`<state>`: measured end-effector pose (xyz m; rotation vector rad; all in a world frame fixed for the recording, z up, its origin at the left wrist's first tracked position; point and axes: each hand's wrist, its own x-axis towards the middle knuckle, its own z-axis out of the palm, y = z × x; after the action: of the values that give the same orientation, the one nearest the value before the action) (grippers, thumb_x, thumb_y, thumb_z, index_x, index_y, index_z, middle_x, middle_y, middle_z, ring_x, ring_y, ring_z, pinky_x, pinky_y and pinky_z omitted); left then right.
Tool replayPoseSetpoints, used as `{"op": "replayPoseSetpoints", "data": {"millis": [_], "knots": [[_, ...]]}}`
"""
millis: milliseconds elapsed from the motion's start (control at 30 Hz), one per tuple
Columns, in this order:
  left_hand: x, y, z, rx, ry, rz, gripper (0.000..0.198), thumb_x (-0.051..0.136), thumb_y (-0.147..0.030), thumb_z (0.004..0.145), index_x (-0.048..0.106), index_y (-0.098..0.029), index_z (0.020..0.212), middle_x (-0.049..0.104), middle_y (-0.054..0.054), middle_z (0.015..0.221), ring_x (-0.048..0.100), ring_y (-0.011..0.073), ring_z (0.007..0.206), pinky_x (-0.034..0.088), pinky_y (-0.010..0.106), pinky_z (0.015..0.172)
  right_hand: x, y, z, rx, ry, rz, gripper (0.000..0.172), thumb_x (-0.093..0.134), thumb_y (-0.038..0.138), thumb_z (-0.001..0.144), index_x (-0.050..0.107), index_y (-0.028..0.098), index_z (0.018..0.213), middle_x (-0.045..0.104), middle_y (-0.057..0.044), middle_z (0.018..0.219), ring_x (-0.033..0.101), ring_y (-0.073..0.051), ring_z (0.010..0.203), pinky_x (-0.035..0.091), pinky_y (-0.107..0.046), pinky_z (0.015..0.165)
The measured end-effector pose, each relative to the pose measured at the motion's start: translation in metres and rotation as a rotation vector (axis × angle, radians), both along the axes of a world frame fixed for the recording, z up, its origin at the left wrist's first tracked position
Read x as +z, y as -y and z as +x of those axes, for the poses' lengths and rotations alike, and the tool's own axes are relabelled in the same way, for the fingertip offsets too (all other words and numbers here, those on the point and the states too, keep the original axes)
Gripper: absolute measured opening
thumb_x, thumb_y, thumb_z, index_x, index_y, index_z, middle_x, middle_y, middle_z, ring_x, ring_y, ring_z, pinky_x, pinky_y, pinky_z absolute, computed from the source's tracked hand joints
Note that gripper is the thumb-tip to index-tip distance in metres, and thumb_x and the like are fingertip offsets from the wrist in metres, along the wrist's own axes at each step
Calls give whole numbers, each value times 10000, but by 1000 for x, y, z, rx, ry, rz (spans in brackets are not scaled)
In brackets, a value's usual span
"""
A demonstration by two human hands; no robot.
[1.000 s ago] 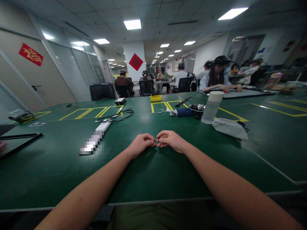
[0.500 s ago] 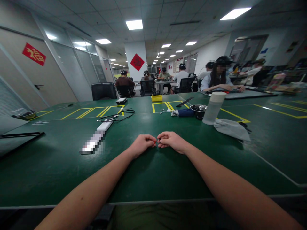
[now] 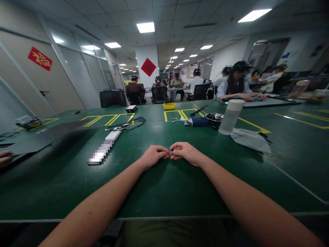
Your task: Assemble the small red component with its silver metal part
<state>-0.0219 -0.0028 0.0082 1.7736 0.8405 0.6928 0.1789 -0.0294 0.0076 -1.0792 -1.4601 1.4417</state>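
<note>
Over the green table (image 3: 164,192), close to its middle, both my hands meet fingertip to fingertip. My left hand (image 3: 155,156) is closed in a pinch on a tiny red piece (image 3: 168,154), too small to name. Just to the right, my right hand (image 3: 187,152) is also pinched closed; a small dark spot shows at its fingertips, but I cannot make out what it is. To the left of my hands lie a blurred-out phone-like slab (image 3: 99,154), a white power bank (image 3: 113,134) and a black cable (image 3: 128,123).
A frosted bottle (image 3: 231,117), metal bowl (image 3: 215,120), dark blue pouch (image 3: 200,121) and grey pouch (image 3: 250,140) stand or lie to the right. At the left edge another person's hand (image 3: 5,159) holds a dark flat panel (image 3: 43,138). A co-worker (image 3: 236,82) sits at the far right.
The dark panel at the left has swung further over the table, and another person's hand has come into view there. My hands keep their pinch almost unmoved; the view has shifted slightly.
</note>
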Motion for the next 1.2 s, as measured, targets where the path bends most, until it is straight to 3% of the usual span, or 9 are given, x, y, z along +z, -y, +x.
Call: {"op": "replayPoseSetpoints", "data": {"millis": [900,1200], "knots": [[-6,-5,-1,-12,36,-69,277,553,-157,724,710,-130,950,706,60,849,601,125,717,448,228,694,0,0,1,0,-27,-42,231,610,92,761,608,129,989,700,-87,871,690,-155,771,566,-253,711],[-4,-2,-1,0,43,-44,267,571,-165,722,711,-128,946,699,47,803,579,110,674,422,207,635,-1,-2,1,-12,-25,-48,226,606,91,757,606,131,979,698,-82,877,693,-156,760,569,-252,698]]}}
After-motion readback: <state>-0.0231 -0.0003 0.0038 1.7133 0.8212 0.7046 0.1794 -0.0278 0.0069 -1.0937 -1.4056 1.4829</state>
